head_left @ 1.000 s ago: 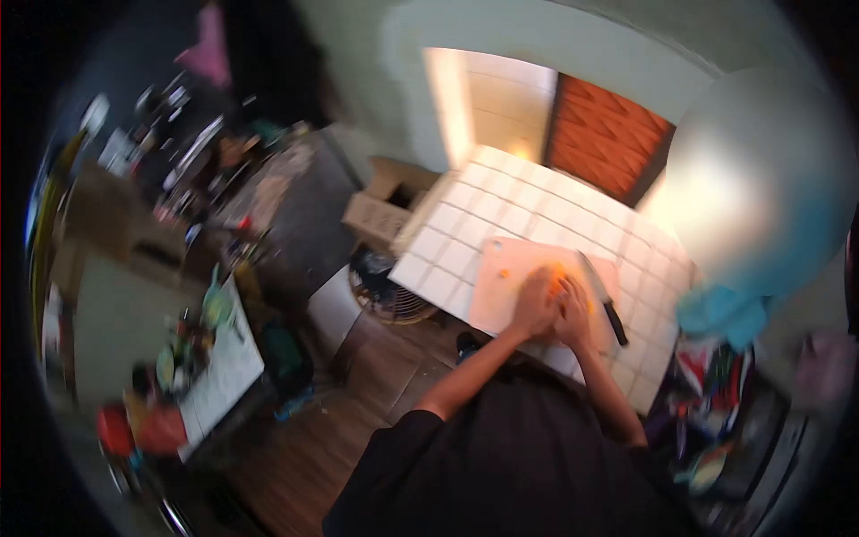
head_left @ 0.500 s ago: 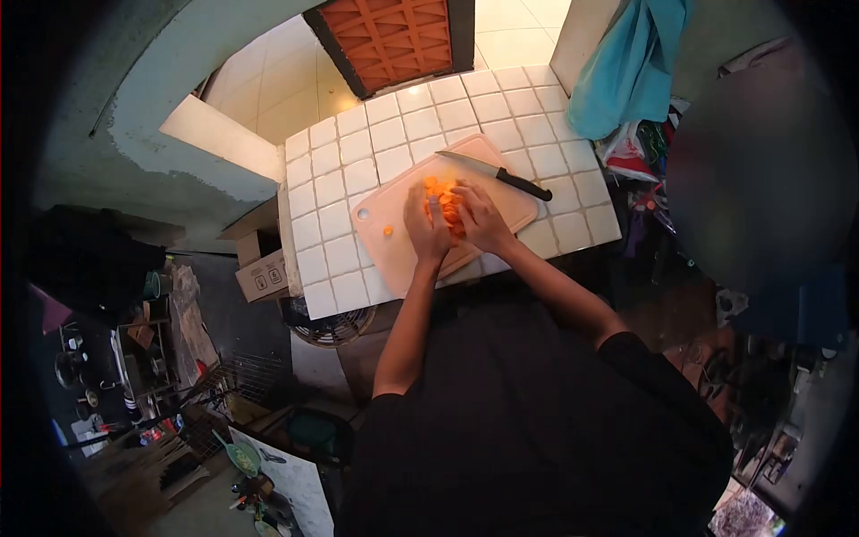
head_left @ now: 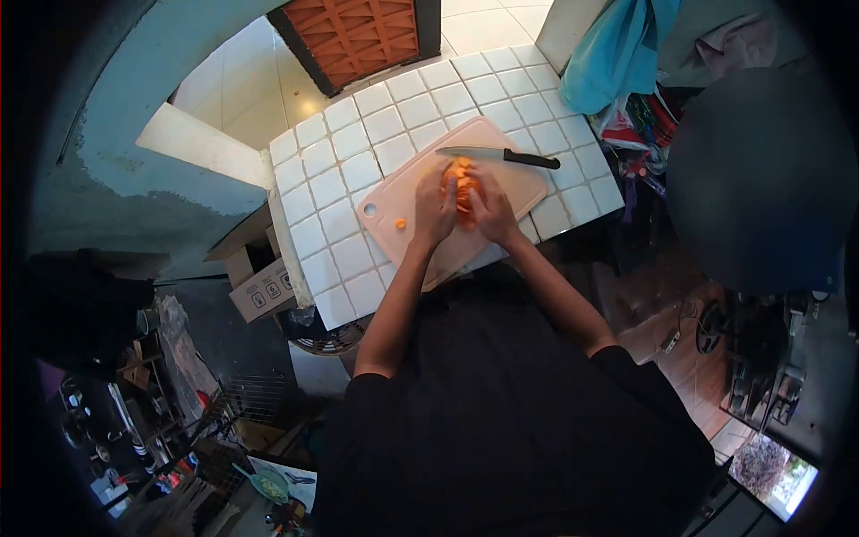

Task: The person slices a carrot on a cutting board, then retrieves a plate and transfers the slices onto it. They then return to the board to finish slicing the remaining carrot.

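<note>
Orange carrot slices (head_left: 464, 185) lie heaped on a pale pink cutting board (head_left: 394, 195). My left hand (head_left: 436, 206) cups the heap from the left, fingers together and pointing away from me. On the opposite side my right hand (head_left: 492, 208) curves against the same slices, so they are pressed between both palms. A single loose carrot slice (head_left: 400, 224) rests on the board, left of my left hand. Beyond the hands, a black-handled knife (head_left: 530, 159) lies across the far part of the board, its handle sticking out past the right edge.
The board sits on a white tiled counter (head_left: 333, 224). A teal cloth (head_left: 617, 54) hangs at the counter's far right corner. To the left, below the counter, stands a cardboard box (head_left: 261, 291). An orange lattice panel (head_left: 353, 36) is at the far side.
The view has tilted and turned slightly. My hands have drawn in around the carrot slices, the right one now lower on their side. The loose slice and knife stay on the board.
</note>
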`<state>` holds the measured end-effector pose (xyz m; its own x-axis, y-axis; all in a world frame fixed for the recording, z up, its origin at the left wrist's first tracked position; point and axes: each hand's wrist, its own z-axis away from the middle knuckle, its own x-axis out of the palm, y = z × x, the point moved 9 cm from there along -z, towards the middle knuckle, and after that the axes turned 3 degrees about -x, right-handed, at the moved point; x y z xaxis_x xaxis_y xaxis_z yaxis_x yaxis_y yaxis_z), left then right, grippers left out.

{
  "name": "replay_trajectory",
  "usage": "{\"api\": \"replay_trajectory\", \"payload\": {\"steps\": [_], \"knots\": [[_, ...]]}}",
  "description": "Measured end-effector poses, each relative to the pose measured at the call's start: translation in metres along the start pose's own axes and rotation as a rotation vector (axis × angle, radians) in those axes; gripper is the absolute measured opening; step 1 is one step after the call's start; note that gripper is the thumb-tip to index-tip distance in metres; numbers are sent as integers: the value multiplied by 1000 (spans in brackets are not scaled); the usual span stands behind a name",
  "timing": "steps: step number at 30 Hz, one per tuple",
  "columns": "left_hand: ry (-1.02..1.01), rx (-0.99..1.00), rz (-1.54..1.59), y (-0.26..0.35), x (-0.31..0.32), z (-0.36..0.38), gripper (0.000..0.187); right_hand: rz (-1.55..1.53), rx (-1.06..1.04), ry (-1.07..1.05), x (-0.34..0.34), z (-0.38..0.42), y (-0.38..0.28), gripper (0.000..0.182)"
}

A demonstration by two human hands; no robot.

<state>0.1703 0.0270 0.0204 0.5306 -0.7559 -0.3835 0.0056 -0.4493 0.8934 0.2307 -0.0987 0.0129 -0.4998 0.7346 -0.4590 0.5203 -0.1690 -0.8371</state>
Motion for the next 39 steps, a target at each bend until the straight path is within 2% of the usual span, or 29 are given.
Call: {"api": "replay_trajectory", "payload": {"steps": [1,3,5,7,9,10,11,12,14,16,17,20,22,23,24,26,27,30,33,37,39], "knots": [[83,56,-59,1,-15,3,39,49,31,86,-11,2,0,35],[128,22,-130,-9,-43,15,38,150,60,206,-24,8,3,35],[178,-6,-197,-8,-70,32,38,212,28,173,-14,14,3,35],[250,-73,-457,-3,-97,53,37,266,-9,138,-7,14,-1,35],[204,-91,-477,-7,-103,69,35,80,38,105,-5,11,-2,37],[164,-118,-494,-11,-104,76,33,75,47,102,-7,11,-4,37],[159,-125,-498,-13,-106,79,33,133,86,193,-18,10,-2,37],[131,-101,-489,-13,-106,78,30,192,123,284,-28,11,1,37],[98,-73,-480,-14,-107,74,28,217,136,267,-25,12,-4,36],[22,-94,-442,-19,-103,69,24,115,108,81,-7,13,-17,37],[16,-89,-438,-19,-104,67,24,119,112,87,-7,16,-16,37],[-31,-70,-418,-19,-96,62,19,217,165,138,-18,33,-11,39],[63,36,-424,-11,-95,59,16,375,172,344,-42,54,-13,40],[30,56,-411,-10,-88,56,16,427,162,361,-45,66,-9,52],[55,23,-388,-12,-86,54,15,446,190,389,-48,78,-10,52],[33,12,-340,-12,-73,51,14,332,182,374,-45,97,-13,66],[72,-8,-301,-14,-74,51,14,378,173,304,-42,102,-13,78],[96,-28,-230,-18,-72,51,15,329,261,298,-36,116,-12,80],[60,3,-354,-24,-69,51,18,337,261,293,-34,120,-5,81],[69,61,-353,-20,-67,52,20,278,256,266,-40,119,-3,77],[35,24,-430,-21,-66,53,19,246,286,221,-37,119,-2,75]]}}
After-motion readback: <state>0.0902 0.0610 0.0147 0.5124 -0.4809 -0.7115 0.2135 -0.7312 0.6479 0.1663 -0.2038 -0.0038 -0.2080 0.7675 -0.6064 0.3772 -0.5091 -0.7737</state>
